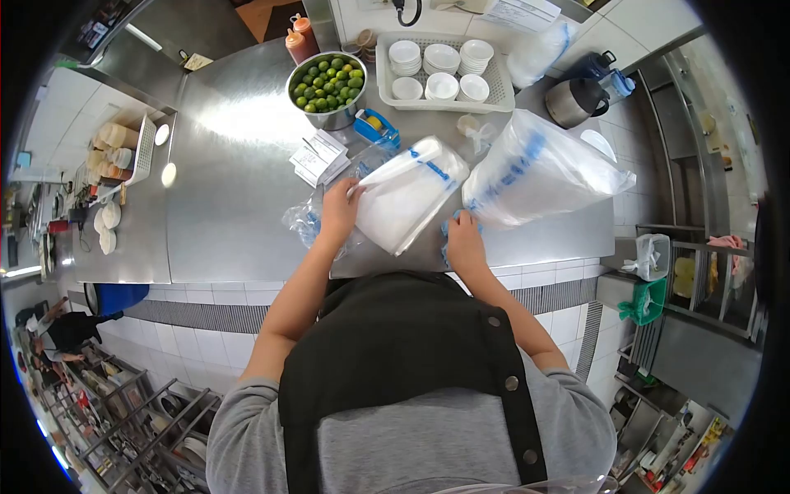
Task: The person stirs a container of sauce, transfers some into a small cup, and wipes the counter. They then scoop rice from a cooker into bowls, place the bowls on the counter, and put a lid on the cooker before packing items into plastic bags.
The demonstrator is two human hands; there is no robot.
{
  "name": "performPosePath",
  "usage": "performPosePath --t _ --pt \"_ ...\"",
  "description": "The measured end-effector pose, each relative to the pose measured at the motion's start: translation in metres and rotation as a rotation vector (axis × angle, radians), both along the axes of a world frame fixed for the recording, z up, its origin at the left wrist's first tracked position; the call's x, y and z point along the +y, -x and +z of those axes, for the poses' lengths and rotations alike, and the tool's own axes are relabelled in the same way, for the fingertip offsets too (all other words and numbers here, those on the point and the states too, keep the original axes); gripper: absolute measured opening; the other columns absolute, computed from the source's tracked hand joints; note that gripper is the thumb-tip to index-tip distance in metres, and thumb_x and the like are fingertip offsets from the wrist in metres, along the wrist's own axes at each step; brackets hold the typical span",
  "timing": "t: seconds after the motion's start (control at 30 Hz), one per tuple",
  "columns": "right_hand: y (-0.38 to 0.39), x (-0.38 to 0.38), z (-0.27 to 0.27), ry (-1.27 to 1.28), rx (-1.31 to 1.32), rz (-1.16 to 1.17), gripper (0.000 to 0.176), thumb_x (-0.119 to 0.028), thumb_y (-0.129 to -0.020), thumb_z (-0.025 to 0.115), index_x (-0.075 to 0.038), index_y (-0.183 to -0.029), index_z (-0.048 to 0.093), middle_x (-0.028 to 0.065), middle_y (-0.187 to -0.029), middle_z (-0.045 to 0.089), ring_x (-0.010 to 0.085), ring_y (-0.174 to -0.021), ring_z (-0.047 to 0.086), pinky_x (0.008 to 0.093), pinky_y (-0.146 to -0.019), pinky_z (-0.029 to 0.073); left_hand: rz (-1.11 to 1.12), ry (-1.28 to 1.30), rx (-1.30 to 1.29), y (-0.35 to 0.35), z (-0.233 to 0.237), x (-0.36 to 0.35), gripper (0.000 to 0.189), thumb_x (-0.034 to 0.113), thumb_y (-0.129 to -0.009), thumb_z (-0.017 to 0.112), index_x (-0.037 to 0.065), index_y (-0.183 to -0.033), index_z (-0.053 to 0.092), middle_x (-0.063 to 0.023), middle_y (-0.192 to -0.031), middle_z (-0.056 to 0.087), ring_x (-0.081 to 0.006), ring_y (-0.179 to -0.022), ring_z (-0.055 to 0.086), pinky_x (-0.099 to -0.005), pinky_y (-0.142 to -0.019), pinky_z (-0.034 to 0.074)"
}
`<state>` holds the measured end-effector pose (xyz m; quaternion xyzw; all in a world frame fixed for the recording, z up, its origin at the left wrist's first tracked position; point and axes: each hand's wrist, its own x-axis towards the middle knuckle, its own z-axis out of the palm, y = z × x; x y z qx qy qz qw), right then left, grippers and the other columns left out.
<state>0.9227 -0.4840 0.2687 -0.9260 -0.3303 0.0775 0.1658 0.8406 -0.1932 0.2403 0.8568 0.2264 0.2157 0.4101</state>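
My left hand (337, 212) pinches the left edge of a flat stack of white plastic bags (403, 198) with blue print, which lies tilted on the steel counter. Crumpled clear plastic (303, 221) with blue marks sits beside and partly under that hand. Close to the counter's front edge, my right hand (465, 240) is closed on a small, crumpled blue cloth (448, 230), mostly covered by the fingers. Just beyond the right hand rests a large, bulging clear bag (543, 173) with blue lettering and white contents.
Behind the bags stand a metal pot of limes (329, 86), a blue tape dispenser (377, 129) and a white basket (444, 70) of stacked small bowls. Paper slips (321, 158) lie left of the dispenser. A steel jug (576, 100) stands at the back right, near sauce-free wall tiles.
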Motion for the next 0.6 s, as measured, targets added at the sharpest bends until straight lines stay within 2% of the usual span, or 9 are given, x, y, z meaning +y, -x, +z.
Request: performPosePath --t 0.07,0.13,0.2,0.3,0.4,0.5,0.57,0.6 --pt "-0.002 -0.005 -0.013 0.020 0.077 -0.007 0.029 -0.010 -0.081 0.075 0.001 -0.104 0.063 0.0155 -0.111 0.055 0.0378 -0.110 0.055 0.0478 -0.095 0.048 0.025 0.044 0.029 0.002 0.009 0.004 0.018 0.005 -0.089 0.074 0.000 -0.106 0.071 -0.0191 -0.092 0.074 -0.0306 -0.079 0.071 -0.0387 -0.075 0.055" --pt "-0.008 0.003 0.004 -0.013 0.139 -0.065 0.026 -0.015 -0.081 0.077 -0.002 -0.099 0.064 0.0139 -0.107 0.055 0.0365 -0.109 0.055 0.0477 -0.089 0.049 0.058 0.051 0.048 0.004 0.005 0.012 0.015 0.004 -0.090 0.073 0.000 -0.104 0.071 -0.0184 -0.092 0.073 -0.0298 -0.079 0.070 -0.0387 -0.075 0.054" --pt "-0.005 0.017 0.033 -0.080 0.047 -0.040 0.025 -0.017 -0.080 0.078 -0.004 -0.097 0.065 0.0118 -0.105 0.056 0.0347 -0.109 0.056 0.0466 -0.088 0.048 0.098 0.019 0.044 0.001 -0.001 0.022 0.012 0.003 -0.090 0.072 0.001 -0.102 0.071 -0.0175 -0.093 0.072 -0.0291 -0.080 0.069 -0.0388 -0.076 0.054" --pt "-0.003 0.046 0.044 -0.136 -0.040 0.039 0.027 -0.022 -0.079 0.080 -0.005 -0.095 0.066 0.0107 -0.108 0.056 0.0322 -0.108 0.056 0.0451 -0.088 0.048 0.011 -0.233 -0.066 -0.008 0.034 0.008 0.009 0.002 -0.089 0.072 0.002 -0.098 0.071 -0.0152 -0.096 0.069 -0.0291 -0.086 0.067 -0.0387 -0.078 0.053" --pt "-0.012 0.067 0.016 -0.184 -0.066 0.170 0.026 -0.024 -0.080 0.080 -0.008 -0.094 0.066 0.0090 -0.107 0.057 0.0301 -0.107 0.057 0.0446 -0.086 0.047 -0.158 -0.175 -0.143 -0.016 0.043 -0.012 0.009 0.002 -0.088 0.073 0.003 -0.097 0.073 -0.0137 -0.098 0.066 -0.0289 -0.092 0.065 -0.0380 -0.081 0.053" --pt "-0.031 0.089 0.006 -0.223 -0.089 0.213 0.022 -0.024 -0.081 0.079 -0.010 -0.093 0.067 0.0064 -0.106 0.058 0.0286 -0.107 0.056 0.0444 -0.085 0.047 -0.373 -0.077 -0.178 -0.017 0.058 -0.035 0.024 0.008 -0.082 0.082 0.005 -0.104 0.072 -0.0122 -0.099 0.067 -0.0280 -0.093 0.065 -0.0379 -0.082 0.053" --pt "-0.042 0.107 0.023 -0.282 -0.129 0.236 0.019 -0.023 -0.082 0.078 -0.011 -0.093 0.068 0.0050 -0.105 0.059 0.0279 -0.107 0.056 0.0442 -0.085 0.046 -0.236 -0.078 -0.230 -0.022 0.071 -0.043 0.043 0.015 -0.075 0.088 0.007 -0.113 0.071 -0.0110 -0.103 0.069 -0.0266 -0.094 0.066 -0.0384 -0.084 0.053" --pt "-0.046 0.115 0.054 -0.327 -0.158 0.259 0.017 -0.021 -0.082 0.077 -0.011 -0.093 0.068 0.0045 -0.105 0.059 0.0276 -0.107 0.056 0.0443 -0.086 0.046 -0.169 -0.076 -0.255 -0.023 0.078 -0.044 0.052 0.019 -0.072 0.091 0.008 -0.118 0.070 -0.0104 -0.105 0.069 -0.0259 -0.095 0.066 -0.0386 -0.085 0.053"
